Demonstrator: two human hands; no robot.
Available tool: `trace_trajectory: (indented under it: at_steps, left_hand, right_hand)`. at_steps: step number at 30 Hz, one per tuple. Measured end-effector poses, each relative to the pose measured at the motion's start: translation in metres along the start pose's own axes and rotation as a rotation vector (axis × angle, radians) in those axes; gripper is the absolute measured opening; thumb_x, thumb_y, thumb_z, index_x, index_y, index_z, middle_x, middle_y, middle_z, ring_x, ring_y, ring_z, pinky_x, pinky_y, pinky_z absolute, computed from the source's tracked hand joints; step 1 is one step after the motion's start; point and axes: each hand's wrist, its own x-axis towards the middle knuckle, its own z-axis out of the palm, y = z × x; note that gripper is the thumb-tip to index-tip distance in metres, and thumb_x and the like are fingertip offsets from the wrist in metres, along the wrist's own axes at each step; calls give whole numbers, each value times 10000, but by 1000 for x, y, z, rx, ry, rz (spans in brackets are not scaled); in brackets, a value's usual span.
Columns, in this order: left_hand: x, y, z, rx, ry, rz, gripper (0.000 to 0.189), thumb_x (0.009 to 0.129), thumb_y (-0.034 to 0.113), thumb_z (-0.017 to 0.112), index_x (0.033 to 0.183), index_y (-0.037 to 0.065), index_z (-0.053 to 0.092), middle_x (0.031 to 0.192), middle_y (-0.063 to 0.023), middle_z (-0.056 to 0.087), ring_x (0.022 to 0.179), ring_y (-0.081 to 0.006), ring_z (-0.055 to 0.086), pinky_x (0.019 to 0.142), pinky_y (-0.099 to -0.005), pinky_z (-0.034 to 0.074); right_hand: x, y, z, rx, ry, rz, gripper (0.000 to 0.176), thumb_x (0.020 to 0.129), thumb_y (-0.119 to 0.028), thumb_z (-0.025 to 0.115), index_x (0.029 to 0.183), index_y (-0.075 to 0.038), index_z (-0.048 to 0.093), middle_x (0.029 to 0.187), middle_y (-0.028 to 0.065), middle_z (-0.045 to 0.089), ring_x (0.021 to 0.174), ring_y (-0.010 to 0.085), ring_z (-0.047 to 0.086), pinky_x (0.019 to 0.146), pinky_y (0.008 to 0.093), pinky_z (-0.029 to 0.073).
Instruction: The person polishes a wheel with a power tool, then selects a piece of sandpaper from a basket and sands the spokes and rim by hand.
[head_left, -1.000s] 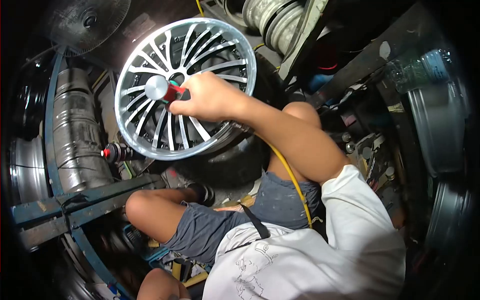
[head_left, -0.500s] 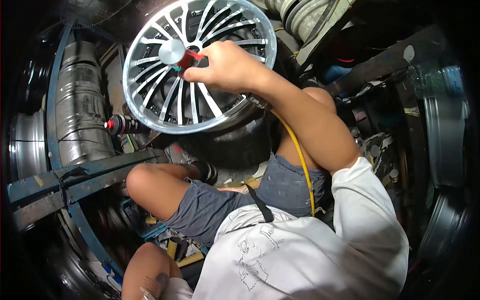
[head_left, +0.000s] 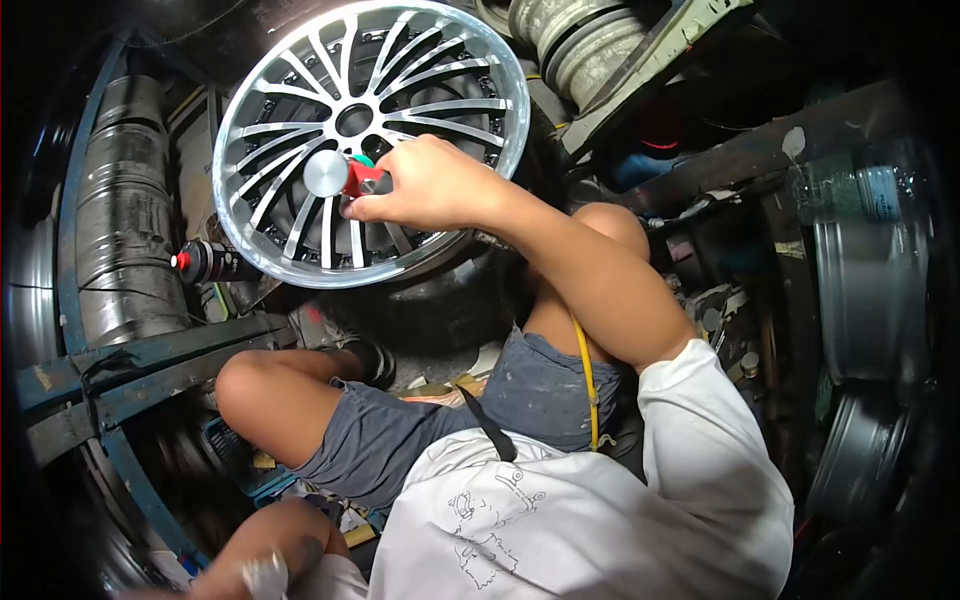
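Observation:
My right hand (head_left: 425, 183) is wrapped around what looks like a red spray gun (head_left: 362, 180) with a round silver cup top and a green part at its front. The gun is above the lower spokes of a silver, multi-spoke wheel rim (head_left: 225, 190), just below its centre hole. The rim rests on a dark round support (head_left: 430, 310) between my legs. At the bottom-left edge, my left hand (head_left: 205, 585) is partly cut off and smeared by motion, beyond a pale wristband; its fingers cannot be made out.
A dark spray can with a red cap (head_left: 215, 262) lies left of the rim. A yellow hose (head_left: 588, 385) passes by my right thigh. Blue metal framing (head_left: 135, 480) and a metal cylinder (head_left: 130, 200) stand left. More wheels (head_left: 870, 300) are at right.
The spray gun in my right hand has moved from near the rim's centre toward its lower spokes. My left forearm has swung out to the lower left. The view has shifted slightly.

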Motion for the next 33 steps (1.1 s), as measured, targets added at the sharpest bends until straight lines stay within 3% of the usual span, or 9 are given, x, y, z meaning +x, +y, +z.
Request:
trace_trajectory:
  at_steps: [2,6,7,10,13,18,21,26,33]
  left_hand:
    - [-34,-32,-37,48,68,-347,288,982,216,505,1023,-18,668,1091,-107,702,1030,-249,648,1003,-385,495]
    - [-177,-124,-79,-503,-27,-1733,361,1055,281,458,1037,-14,664,1037,-130,678,968,-216,657,895,-330,516]
    - [-187,-126,-58,-247,-244,-2029,346,1074,280,473,1196,-8,623,1038,-62,668,935,-177,653,881,-323,517]
    - [-211,-138,-13,-404,-273,-2110,875,973,448,707,1567,14,234,1424,-159,527,1233,-258,612,1057,-385,468]
    - [-248,-169,-4,-671,100,-1779,880,925,434,757,1537,24,276,1475,-165,447,1348,-249,497,1101,-421,416]
    - [-260,-145,-7,-712,499,-1834,712,946,451,719,1452,71,392,1374,-116,549,1317,-214,549,1092,-422,458]
    - [-259,-144,-11,-688,546,-1958,859,944,525,708,1529,49,296,1450,-139,478,1360,-237,503,1112,-433,431]
    - [-276,-138,-17,-533,561,-1948,895,967,521,681,1569,47,219,1536,-167,399,1459,-258,424,1195,-450,366]
    - [-274,-117,-51,-530,560,-2023,882,974,517,671,1568,48,219,1536,-168,398,1458,-258,427,1202,-454,365]
  right_hand:
    - [4,8,6,-40,47,-32,642,812,-626,749,818,16,750,691,216,691,702,363,716,713,447,564]
    - [13,18,5,-124,209,-47,610,831,-601,751,833,9,751,660,205,678,630,305,704,645,415,557]
    - [9,18,-5,0,218,-17,578,850,-568,750,854,10,751,645,165,675,603,254,682,615,391,545]
    - [0,3,-6,319,107,131,429,928,-452,730,993,-29,753,644,0,643,565,79,602,522,283,481]
    - [0,12,-1,407,70,61,369,915,-352,764,1028,-1,768,742,59,716,672,77,587,637,306,519]
    - [-6,-11,10,138,-124,178,325,892,-290,786,994,14,734,721,120,713,654,148,657,653,337,534]
    - [-2,-14,31,21,-164,196,391,855,-341,794,955,24,695,720,202,689,660,337,710,657,389,547]
    - [0,-13,42,-68,-314,153,407,883,-270,777,1190,-19,687,831,123,738,725,222,715,691,350,554]
    - [-2,-17,51,-233,-363,83,420,862,-364,816,1071,-26,679,767,159,695,674,357,697,617,385,524]
